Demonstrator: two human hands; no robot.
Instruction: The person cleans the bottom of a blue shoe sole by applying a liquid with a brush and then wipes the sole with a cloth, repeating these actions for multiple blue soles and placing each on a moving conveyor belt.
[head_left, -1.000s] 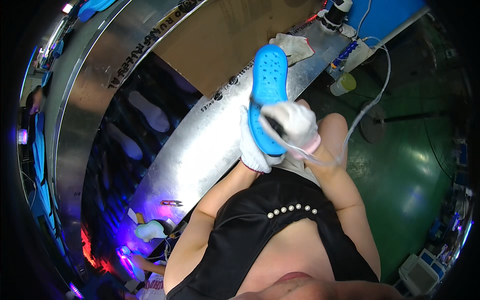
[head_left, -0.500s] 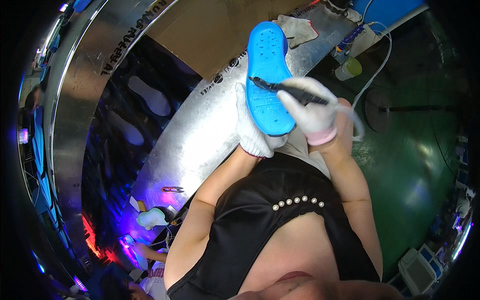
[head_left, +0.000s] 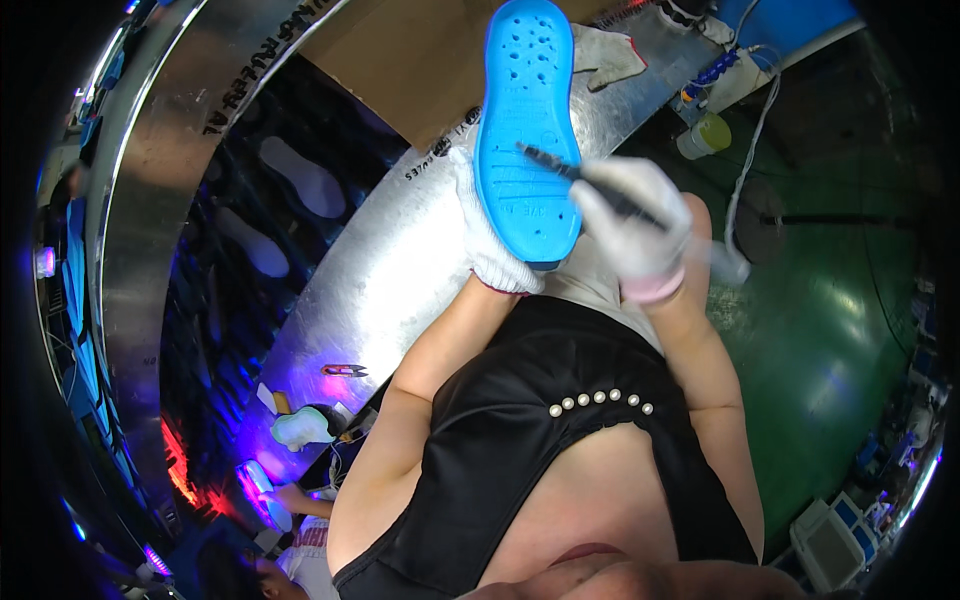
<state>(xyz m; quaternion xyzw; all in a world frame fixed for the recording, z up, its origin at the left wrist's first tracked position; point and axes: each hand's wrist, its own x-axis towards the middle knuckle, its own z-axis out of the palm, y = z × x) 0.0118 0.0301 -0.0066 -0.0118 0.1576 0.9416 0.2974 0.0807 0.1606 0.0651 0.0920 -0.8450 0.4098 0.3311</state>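
A bright blue shoe sole [head_left: 525, 150] stands nearly lengthwise before me, its holed end away from me. My left hand [head_left: 492, 245], in a white knit glove, is closed on it, gripping its left edge and heel from beneath; some fingers are hidden behind it. My right hand [head_left: 640, 225], gloved in white with a pink cuff, is wrapped round a slim black hand tool [head_left: 560, 168]. The tool's narrow tip lies over the middle of the sole; whether it touches, I cannot tell. A pale, blurred hose or tail shows behind the tool.
Under the sole lies a metal tabletop [head_left: 370, 250], with cardboard [head_left: 400, 60], a spare glove [head_left: 612, 58] and red thread snips [head_left: 343, 370]. At left, a dark conveyor [head_left: 240, 320] carries pale insole shapes [head_left: 300, 177]. A co-worker's hand [head_left: 295, 500] shows at lower left.
The sole has shifted slightly away from me and left and now faces up more squarely. My right hand with the tool has moved a little right and toward me.
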